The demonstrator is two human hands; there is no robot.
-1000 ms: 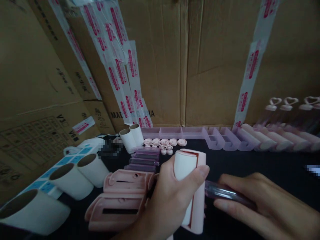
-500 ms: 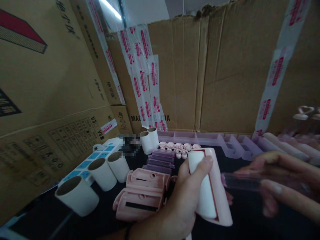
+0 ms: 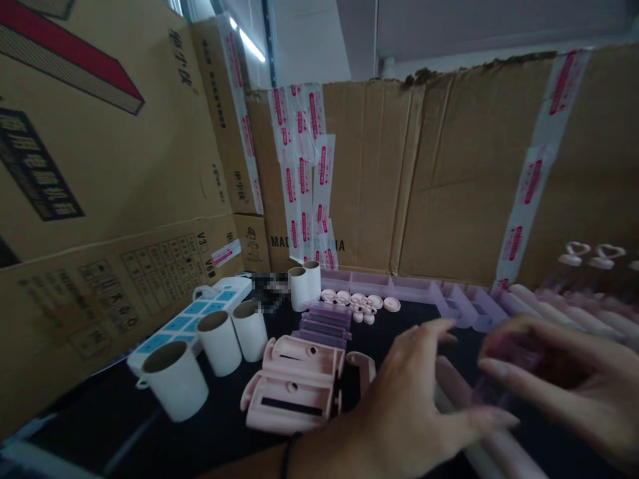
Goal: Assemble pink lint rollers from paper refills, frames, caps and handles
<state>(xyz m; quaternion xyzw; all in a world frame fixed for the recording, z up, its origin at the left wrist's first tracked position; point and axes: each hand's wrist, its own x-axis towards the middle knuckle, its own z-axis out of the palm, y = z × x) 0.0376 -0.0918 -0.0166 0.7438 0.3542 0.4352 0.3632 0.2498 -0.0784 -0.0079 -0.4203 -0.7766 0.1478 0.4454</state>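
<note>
My left hand (image 3: pixel 414 406) hovers low over the black table with its fingers spread, holding nothing. Just under and beyond it lies a pink lint roller (image 3: pixel 492 439) in its cover, running toward the lower right. My right hand (image 3: pixel 559 386) is blurred by motion, its fingers curled round a translucent purple handle (image 3: pixel 504 372) that meets the roller. Left of my left hand sits a stack of pink roller covers (image 3: pixel 294 386).
White paper rolls (image 3: pixel 174 379) stand at the left beside a blue-and-white tray (image 3: pixel 190 319). Purple pieces (image 3: pixel 324 319), small pink caps (image 3: pixel 359 303) and purple trays (image 3: pixel 389 286) lie further back. Finished rollers (image 3: pixel 574 313) line the right. Cardboard boxes (image 3: pixel 100 199) wall the table.
My left hand has let go of the pink roller with its white roll and spread its fingers; the roller now lies low on the table. The view has tilted upward.
</note>
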